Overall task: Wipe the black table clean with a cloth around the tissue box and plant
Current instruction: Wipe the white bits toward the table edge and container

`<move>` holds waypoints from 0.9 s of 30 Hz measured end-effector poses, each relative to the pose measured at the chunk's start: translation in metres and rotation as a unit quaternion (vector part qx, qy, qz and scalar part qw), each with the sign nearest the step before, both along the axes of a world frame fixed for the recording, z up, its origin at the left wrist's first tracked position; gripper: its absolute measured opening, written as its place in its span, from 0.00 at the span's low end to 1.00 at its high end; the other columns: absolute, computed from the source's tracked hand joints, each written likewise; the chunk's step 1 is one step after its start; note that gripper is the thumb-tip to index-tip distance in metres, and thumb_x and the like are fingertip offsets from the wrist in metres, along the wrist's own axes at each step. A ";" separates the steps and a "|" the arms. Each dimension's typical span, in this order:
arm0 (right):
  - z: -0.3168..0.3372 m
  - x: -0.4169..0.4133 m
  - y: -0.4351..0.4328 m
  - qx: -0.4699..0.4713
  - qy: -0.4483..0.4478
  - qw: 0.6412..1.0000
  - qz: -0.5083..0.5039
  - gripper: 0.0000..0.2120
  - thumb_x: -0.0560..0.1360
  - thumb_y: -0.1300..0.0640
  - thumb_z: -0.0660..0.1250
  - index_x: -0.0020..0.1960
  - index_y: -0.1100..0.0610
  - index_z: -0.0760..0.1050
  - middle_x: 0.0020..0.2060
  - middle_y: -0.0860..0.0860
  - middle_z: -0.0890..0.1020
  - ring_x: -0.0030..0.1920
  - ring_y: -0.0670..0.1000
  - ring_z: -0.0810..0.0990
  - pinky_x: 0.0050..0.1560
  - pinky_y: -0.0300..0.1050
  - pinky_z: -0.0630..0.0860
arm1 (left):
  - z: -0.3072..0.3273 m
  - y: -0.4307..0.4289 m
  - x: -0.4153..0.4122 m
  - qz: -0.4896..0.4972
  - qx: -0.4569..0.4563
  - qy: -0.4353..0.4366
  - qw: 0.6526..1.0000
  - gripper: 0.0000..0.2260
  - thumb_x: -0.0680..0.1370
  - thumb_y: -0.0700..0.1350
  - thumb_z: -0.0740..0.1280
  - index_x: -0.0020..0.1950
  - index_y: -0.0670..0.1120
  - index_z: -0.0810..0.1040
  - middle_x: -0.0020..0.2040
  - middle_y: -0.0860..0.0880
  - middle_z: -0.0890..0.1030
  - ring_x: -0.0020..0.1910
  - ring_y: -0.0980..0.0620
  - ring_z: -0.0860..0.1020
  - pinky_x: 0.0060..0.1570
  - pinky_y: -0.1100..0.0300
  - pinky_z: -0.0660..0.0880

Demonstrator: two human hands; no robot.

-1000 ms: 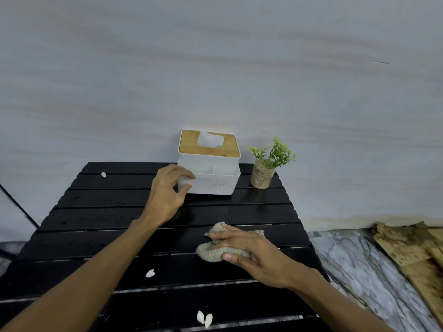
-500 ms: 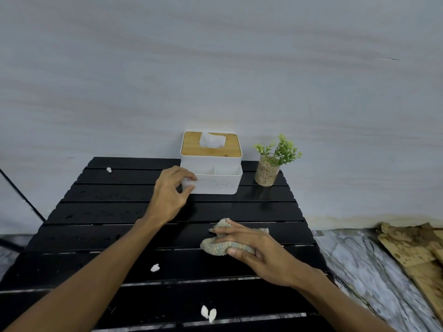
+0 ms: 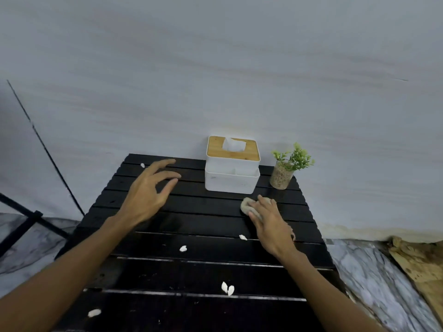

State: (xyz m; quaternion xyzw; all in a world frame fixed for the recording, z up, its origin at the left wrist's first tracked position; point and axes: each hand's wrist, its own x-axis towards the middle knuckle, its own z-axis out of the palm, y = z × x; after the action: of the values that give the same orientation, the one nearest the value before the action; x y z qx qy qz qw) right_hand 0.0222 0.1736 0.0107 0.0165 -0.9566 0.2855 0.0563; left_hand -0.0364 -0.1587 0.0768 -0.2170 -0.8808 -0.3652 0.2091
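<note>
The black slatted table fills the lower middle of the head view. At its back edge stands a white tissue box with a wooden lid, and right of it a small green plant in a speckled pot. My right hand presses a crumpled beige cloth onto the slats just in front of the box's right corner. My left hand hovers over the table left of the box, fingers spread, touching nothing. Several white scraps lie scattered on the slats.
A pale wall rises directly behind the table. Marble-patterned floor shows to the right, with torn brown cardboard on it. A black metal frame stands at the left.
My left hand let go of the tissue box and drew back to the left, fingers opening. My right hand slid the cloth forward and right, up to the front of the box.
</note>
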 end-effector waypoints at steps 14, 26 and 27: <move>0.038 0.030 -0.121 -0.113 -0.084 0.958 0.250 0.17 0.84 0.45 0.60 0.70 0.47 0.76 0.63 0.40 0.81 0.66 0.38 0.75 0.67 0.40 0.73 | -0.046 -0.122 0.077 0.119 -0.157 -0.213 0.957 0.25 0.82 0.60 0.49 0.77 0.52 0.63 0.78 0.53 0.61 0.78 0.48 0.55 0.76 0.51 0.52; 0.001 -0.115 -0.214 0.009 0.056 0.997 0.049 0.19 0.86 0.46 0.54 0.66 0.53 0.77 0.64 0.54 0.80 0.67 0.59 0.75 0.72 0.60 0.67 | -0.070 -0.128 0.080 0.137 -0.186 -0.168 0.958 0.35 0.77 0.65 0.36 0.79 0.52 0.58 0.80 0.56 0.55 0.79 0.53 0.48 0.75 0.57 0.47; -0.006 -0.119 -0.215 0.066 0.037 0.995 0.058 0.20 0.86 0.47 0.53 0.70 0.54 0.75 0.69 0.57 0.76 0.73 0.62 0.70 0.77 0.62 0.60 | -0.071 -0.128 0.081 0.138 -0.190 -0.167 0.958 0.34 0.78 0.65 0.36 0.79 0.52 0.58 0.80 0.56 0.54 0.79 0.53 0.47 0.75 0.58 0.46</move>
State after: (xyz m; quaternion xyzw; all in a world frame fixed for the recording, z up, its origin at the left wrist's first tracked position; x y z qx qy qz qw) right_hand -0.0966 -0.0410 0.0049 0.0864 -0.9679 0.2242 0.0735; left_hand 0.0442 -0.2869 0.0060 -0.0645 -0.9777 -0.1900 0.0624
